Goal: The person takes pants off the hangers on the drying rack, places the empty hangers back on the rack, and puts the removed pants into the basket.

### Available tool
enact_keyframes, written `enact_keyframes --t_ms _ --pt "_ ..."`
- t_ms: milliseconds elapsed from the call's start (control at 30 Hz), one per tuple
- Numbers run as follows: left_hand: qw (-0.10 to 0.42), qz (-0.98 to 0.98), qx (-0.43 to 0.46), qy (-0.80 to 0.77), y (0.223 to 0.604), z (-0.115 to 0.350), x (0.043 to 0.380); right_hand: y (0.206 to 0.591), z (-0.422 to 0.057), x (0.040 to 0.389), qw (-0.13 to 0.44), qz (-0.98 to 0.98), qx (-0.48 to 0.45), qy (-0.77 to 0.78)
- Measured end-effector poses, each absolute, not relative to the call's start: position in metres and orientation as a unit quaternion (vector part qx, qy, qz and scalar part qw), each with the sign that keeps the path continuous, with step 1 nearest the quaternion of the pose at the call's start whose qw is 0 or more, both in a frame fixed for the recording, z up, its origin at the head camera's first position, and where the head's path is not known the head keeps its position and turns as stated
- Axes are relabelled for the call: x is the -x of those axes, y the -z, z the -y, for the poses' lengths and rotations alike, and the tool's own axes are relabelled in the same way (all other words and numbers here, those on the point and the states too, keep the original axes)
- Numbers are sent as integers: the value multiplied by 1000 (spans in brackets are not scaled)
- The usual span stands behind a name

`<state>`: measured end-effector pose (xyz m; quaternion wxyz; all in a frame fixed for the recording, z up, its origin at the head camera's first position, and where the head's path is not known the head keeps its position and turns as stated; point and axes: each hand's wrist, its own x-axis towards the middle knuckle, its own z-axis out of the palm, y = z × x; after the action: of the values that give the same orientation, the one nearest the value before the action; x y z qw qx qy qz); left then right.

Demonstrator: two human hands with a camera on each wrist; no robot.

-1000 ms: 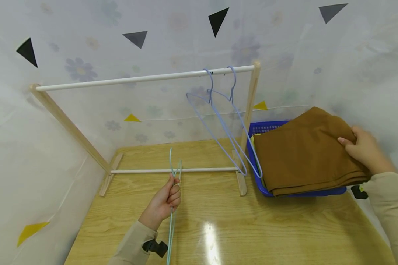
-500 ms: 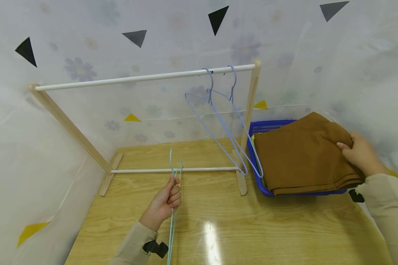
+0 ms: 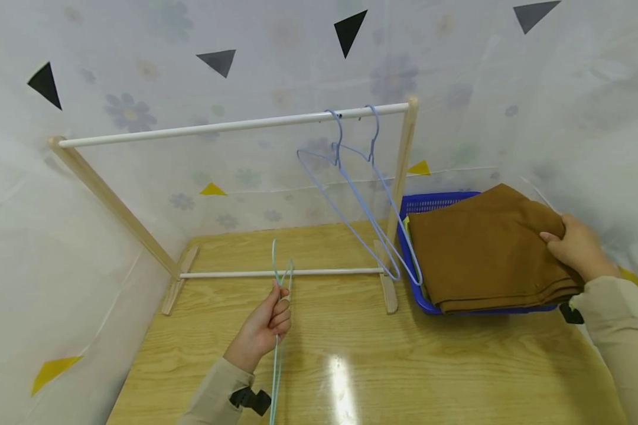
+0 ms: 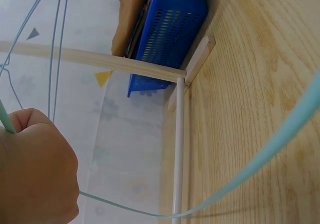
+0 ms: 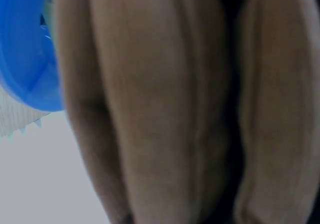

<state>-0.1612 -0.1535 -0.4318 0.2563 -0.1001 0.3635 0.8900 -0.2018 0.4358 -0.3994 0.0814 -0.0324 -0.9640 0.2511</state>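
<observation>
My left hand (image 3: 263, 324) grips a mint-green clothes hanger (image 3: 274, 378) just below its hook, over the middle of the table; the left wrist view shows the hanger's wire (image 4: 240, 176) curving past the curled fingers. At the right, my right hand (image 3: 582, 245) holds the edge of a folded brown cloth garment (image 3: 489, 254), thumb on top and the other fingers hidden. This garment lies over a blue plastic basket (image 3: 430, 203) and covers most of it. Its thick folds (image 5: 150, 104) fill the right wrist view, blurred, and the right hand does not show there.
A wooden rack with a white top rail (image 3: 218, 126) stands at the back. Two lavender hangers (image 3: 358, 198) hang near its right post (image 3: 404, 159), their lower corners reaching the basket's left side. A lower bar (image 3: 234, 274) runs just above the wood-grain table (image 3: 404, 366).
My right hand has moved slightly left and down with the brown garment's edge, and the garment's top corner has sunk a little. The left hand and its hanger have stayed nearly still.
</observation>
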Motion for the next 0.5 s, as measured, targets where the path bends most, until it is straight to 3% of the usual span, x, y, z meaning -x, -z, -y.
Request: enact_keyframes --t_ms 500 --pt "265 -366 89 -888 431 150 162 411 -445 205 3 963 44 -266"
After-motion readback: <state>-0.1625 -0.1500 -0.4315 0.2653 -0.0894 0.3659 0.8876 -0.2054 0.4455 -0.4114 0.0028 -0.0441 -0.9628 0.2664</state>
